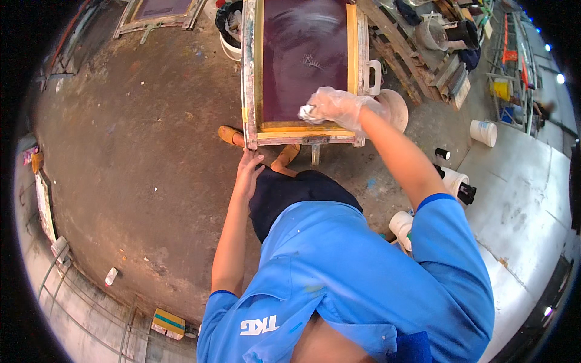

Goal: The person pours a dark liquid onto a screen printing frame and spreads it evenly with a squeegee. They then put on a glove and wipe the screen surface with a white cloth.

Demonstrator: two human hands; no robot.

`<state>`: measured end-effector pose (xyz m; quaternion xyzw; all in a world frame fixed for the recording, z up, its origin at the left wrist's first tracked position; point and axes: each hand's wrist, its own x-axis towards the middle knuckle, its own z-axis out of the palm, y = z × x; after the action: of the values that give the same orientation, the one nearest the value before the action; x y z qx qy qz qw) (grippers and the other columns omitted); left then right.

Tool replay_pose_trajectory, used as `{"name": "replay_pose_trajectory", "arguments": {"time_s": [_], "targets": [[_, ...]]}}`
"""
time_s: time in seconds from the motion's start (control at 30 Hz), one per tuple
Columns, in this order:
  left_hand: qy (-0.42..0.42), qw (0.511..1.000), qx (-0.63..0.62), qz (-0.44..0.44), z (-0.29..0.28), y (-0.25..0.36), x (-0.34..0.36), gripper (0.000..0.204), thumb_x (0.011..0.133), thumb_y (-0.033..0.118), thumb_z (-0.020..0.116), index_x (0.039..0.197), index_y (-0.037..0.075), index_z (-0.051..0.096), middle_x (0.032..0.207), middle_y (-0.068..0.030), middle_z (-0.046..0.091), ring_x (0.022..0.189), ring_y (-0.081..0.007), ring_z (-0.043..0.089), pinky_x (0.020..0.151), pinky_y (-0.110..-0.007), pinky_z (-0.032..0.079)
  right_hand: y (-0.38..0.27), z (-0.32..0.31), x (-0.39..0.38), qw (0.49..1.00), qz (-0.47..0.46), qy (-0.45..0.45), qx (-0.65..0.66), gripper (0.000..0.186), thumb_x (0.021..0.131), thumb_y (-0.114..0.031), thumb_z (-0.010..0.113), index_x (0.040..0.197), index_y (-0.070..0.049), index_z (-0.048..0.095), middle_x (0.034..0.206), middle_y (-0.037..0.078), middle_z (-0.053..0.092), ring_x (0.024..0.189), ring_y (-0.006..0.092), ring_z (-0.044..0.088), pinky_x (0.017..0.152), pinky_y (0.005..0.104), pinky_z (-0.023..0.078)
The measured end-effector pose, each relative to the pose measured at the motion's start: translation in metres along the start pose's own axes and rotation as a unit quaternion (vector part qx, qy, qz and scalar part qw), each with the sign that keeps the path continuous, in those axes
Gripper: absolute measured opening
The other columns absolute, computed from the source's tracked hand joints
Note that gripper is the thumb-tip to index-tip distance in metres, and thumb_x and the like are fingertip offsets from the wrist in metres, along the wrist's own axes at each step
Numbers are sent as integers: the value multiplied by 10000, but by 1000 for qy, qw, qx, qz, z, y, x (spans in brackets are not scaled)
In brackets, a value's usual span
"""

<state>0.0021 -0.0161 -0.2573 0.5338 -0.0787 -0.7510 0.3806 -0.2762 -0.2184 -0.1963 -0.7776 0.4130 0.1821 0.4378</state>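
Note:
A screen printing frame [247, 72] with a dark purple mesh [296, 78] and yellowish inner edges stands in front of me, with a whitish drawn mark on the mesh. My right hand [330, 106], in a clear plastic glove, is closed around a crumpled white wad [307, 113] over the near right part of the mesh. Whether the wad is cloth or paper I cannot make out. At the frame's near left corner is my bare left hand [247, 171], its fingers apart and the fingertips at the wooden edge.
A white bucket [229, 47] with a black liner stands left of the frame. At the right are a pale tub [396, 109], wooden pallets [402, 54] and several white buckets. Another screen frame [154, 25] lies far left. My sandalled feet [284, 158] are below the near edge.

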Motion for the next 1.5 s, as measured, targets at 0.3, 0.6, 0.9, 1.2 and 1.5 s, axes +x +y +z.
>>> {"name": "replay_pose_trajectory", "arguments": {"time_s": [0.3,0.6,0.9,1.2,1.5], "targets": [[-13,1000,15,-15,6,8,5,817,891,244,681,1575,101,258,1483,-60,440,1335,-214,419,1079,-460,340,-68,102,103,993,-38,113,-3,230,830,-231,637,877,-29,736,904,185,717,860,341,694,765,417,531],[-10,1000,11,6,0,7,1,839,895,225,671,1592,106,220,1530,-57,406,1336,-211,421,1060,-443,355,-48,13,75,768,-142,41,623,185,958,-137,600,1103,-88,704,975,59,720,873,166,649,782,331,499],[-1,1000,19,1,7,6,7,850,890,253,679,1585,91,218,1603,-83,294,1440,-261,320,1115,-481,313,-8,88,102,975,-134,-1,-178,156,851,-166,624,897,-87,751,891,146,735,843,308,715,702,393,563],[7,998,-5,61,15,-11,10,1005,870,257,696,1584,27,28,1641,-180,139,1513,-347,170,1182,-563,170,56,35,-66,949,-27,-62,-308,173,764,-149,692,878,-36,756,881,162,729,878,331,718,773,439,569],[8,997,-8,71,13,-12,7,1058,883,292,688,1579,5,-55,1649,-187,118,1520,-343,145,1179,-572,165,50,-32,-27,909,53,-43,-412,133,731,-150,679,792,-69,764,863,149,740,848,315,723,736,412,582]]}}
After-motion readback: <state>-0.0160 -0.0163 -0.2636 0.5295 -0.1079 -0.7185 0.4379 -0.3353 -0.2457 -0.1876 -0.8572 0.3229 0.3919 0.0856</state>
